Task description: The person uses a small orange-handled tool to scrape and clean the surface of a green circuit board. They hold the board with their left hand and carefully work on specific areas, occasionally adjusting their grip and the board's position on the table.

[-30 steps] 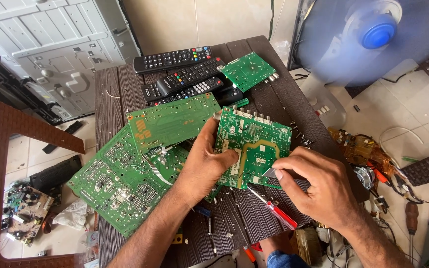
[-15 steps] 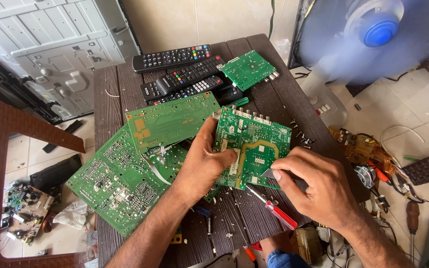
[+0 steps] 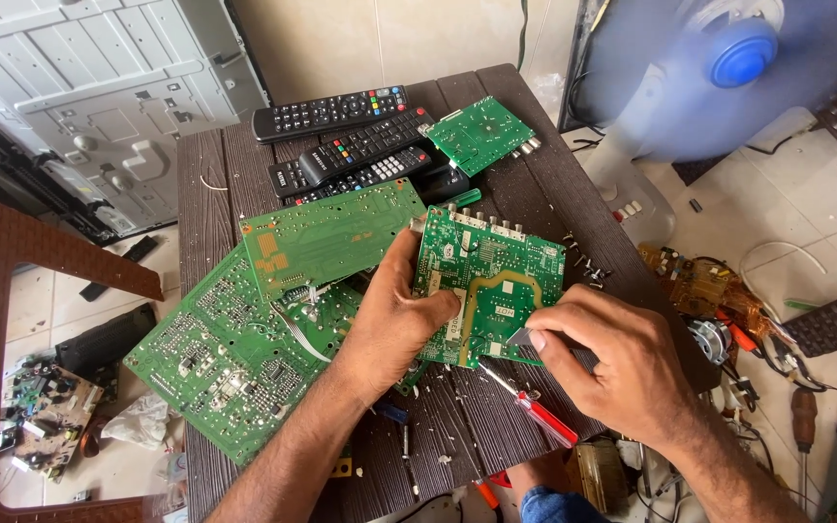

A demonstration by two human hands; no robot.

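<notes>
We see the left hand (image 3: 394,324) clamped on the left edge of a flat green circuit board (image 3: 488,283), thumb lying on its face, holding it just above the dark ribbed worktop (image 3: 215,184). The right hand (image 3: 622,363) pinches a small silvery piece (image 3: 518,336) against the board's lower edge, fingers together. A red-handled screwdriver (image 3: 535,409) lies under this hand. Larger green boards (image 3: 234,349) overlap at left; black remote controls (image 3: 356,145) lie behind.

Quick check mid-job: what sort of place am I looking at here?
Likely a small electronics repair workshop: green circuit boards piled on a dark table, several remote controls, and a red-handled screwdriver beside the right hand.
</notes>
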